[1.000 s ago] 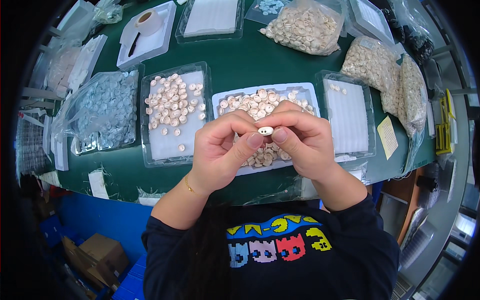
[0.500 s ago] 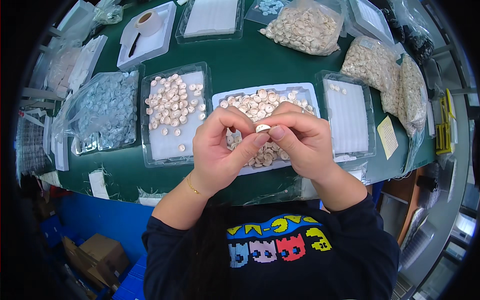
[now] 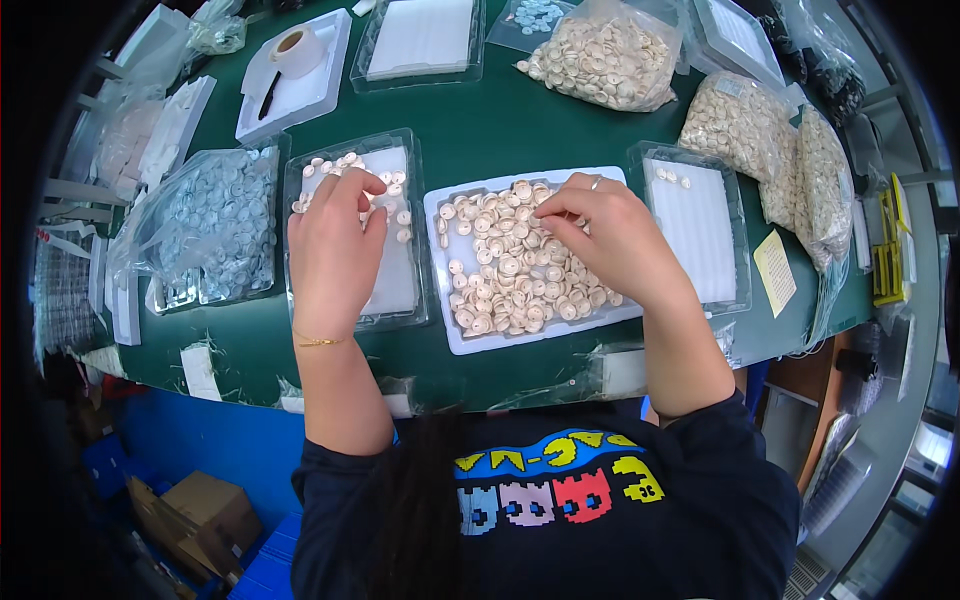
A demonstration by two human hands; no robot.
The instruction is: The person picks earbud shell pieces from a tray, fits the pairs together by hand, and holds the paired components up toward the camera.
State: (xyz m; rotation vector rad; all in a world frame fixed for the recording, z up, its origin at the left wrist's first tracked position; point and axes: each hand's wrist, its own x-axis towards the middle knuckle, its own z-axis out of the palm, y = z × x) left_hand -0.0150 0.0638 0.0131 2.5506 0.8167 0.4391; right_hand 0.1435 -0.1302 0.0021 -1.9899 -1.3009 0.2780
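Observation:
My left hand (image 3: 338,235) hovers over the left clear plastic tray (image 3: 420,290), its thumb and index finger apart with nothing seen between them. Under it, cream round buttons (image 3: 350,160) lie loose on a white liner, partly hidden by the hand. My right hand (image 3: 605,225) reaches into the white middle tray (image 3: 437,300), thumb and fingertips pinched together at the edge of a heap of cream buttons (image 3: 515,265). Whatever sits in that pinch is too small to make out.
At the right a clear tray (image 3: 695,235) holds a few buttons on white foam. Beyond are bags of cream buttons (image 3: 605,60) and a tape roll (image 3: 297,50) in a white tray. A bag of blue buttons (image 3: 215,225) lies left, a yellow paper slip (image 3: 775,272) right.
My hands were together over the middle tray, pinching one cream button. They have parted: the left moved over to the left tray, and the right went down to the heap.

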